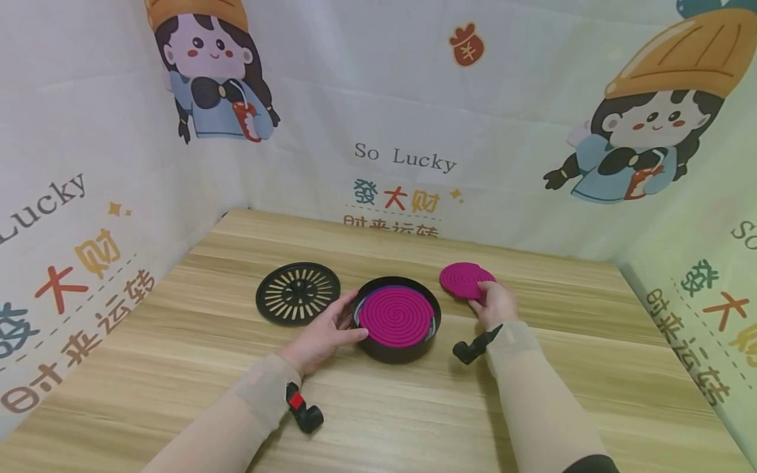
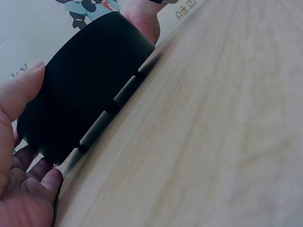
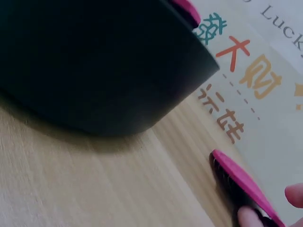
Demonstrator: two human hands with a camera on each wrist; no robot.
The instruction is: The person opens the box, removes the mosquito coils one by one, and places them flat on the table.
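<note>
A round black mosquito coil holder (image 1: 395, 355) stands upright on the table. A magenta spiral mosquito coil (image 1: 397, 316) lies in it, with a bluish-white rim of something partly showing beneath. My left hand (image 1: 322, 338) grips the holder's left side, thumb on the near wall and fingers at its lower edge; the left wrist view shows the thumb (image 2: 26, 87) on the wall. To the right of the holder, my right hand (image 1: 495, 303) pinches a second magenta coil (image 1: 464, 279) by its right edge. In the right wrist view that coil (image 3: 246, 182) appears tilted.
A black slotted lid (image 1: 298, 293) lies flat on the wooden table (image 1: 378, 420), left of the holder and beyond my left hand. Printed cloth (image 1: 331, 79) hangs along the back and both sides of the table. Each wrist carries a small black camera mount (image 1: 304, 410).
</note>
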